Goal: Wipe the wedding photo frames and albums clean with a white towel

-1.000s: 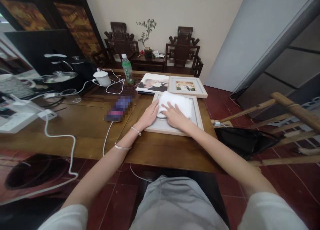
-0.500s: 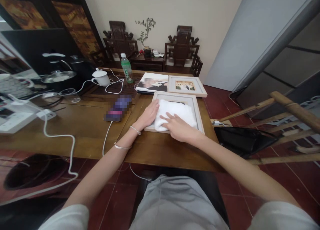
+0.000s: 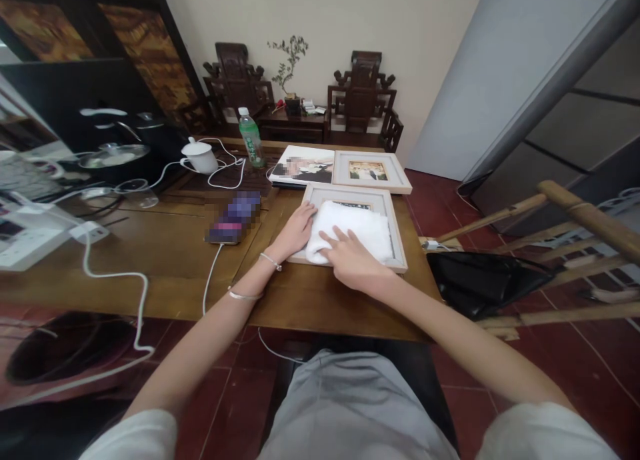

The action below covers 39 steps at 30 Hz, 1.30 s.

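Observation:
A light wooden picture frame (image 3: pixel 399 247) lies flat near the table's right end, with a folded white towel (image 3: pixel 353 223) covering most of its middle. My right hand (image 3: pixel 347 255) rests on the towel's near part, its fingers spread and pressing flat. Against the left side of the frame lies my left hand (image 3: pixel 299 228), fingers stretched forward along the edge beside the towel. A strip of the picture shows above the towel; the rest of it is hidden.
Behind lie a second framed photo (image 3: pixel 369 171) and a photo album (image 3: pixel 305 165). Left of my arms are a phone (image 3: pixel 233 217) on a white cable, a green-labelled bottle (image 3: pixel 251 139), a lidded white cup (image 3: pixel 199 156) and a power strip (image 3: pixel 35 247). A black bag (image 3: pixel 487 280) sits right of the table.
My right hand and the towel have shifted slightly toward me and to the left, so more of the picture shows above the towel. My left hand stays at the frame's left side.

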Available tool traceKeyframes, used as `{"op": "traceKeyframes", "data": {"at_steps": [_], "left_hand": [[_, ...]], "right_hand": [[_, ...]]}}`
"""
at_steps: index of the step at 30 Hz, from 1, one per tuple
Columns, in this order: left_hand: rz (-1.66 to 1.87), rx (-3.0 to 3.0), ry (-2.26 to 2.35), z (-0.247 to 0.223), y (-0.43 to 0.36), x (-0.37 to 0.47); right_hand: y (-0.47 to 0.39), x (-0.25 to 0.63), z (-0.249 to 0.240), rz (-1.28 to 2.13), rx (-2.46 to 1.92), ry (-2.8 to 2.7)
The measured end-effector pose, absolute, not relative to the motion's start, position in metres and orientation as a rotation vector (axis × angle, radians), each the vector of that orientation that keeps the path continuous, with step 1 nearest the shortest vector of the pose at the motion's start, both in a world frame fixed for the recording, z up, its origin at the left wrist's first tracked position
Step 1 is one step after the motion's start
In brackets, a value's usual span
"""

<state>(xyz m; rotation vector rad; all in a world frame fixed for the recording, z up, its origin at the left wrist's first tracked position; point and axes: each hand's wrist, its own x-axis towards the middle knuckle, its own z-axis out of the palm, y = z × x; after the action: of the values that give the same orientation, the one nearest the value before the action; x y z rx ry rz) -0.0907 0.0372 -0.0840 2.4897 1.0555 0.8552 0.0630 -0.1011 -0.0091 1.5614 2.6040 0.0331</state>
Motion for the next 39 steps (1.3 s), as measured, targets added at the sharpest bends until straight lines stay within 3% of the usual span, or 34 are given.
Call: {"op": "traceKeyframes", "data": {"at_steps": [14, 25, 31, 39], "left_hand": [[0.808, 2.553, 1.041, -0.086, 0.04, -0.091], [0.802, 2.564, 1.029, -0.088, 0.043, -0.093], [0.828, 2.563, 1.043, -0.09, 0.044, -0.093], [0.867, 2.556, 1.035, -0.088, 0.042, -0.092]], "right_hand": [[-0.153, 0.144, -0.015, 0.276, 1.788, 2.408], [-0.044, 0.171, -0.013, 0.327, 1.925, 2.448], [0.0, 0.127, -0.013, 0.517, 1.845, 2.584], [0.026, 0.1, -0.028, 0.424, 1.754, 2.532]]}}
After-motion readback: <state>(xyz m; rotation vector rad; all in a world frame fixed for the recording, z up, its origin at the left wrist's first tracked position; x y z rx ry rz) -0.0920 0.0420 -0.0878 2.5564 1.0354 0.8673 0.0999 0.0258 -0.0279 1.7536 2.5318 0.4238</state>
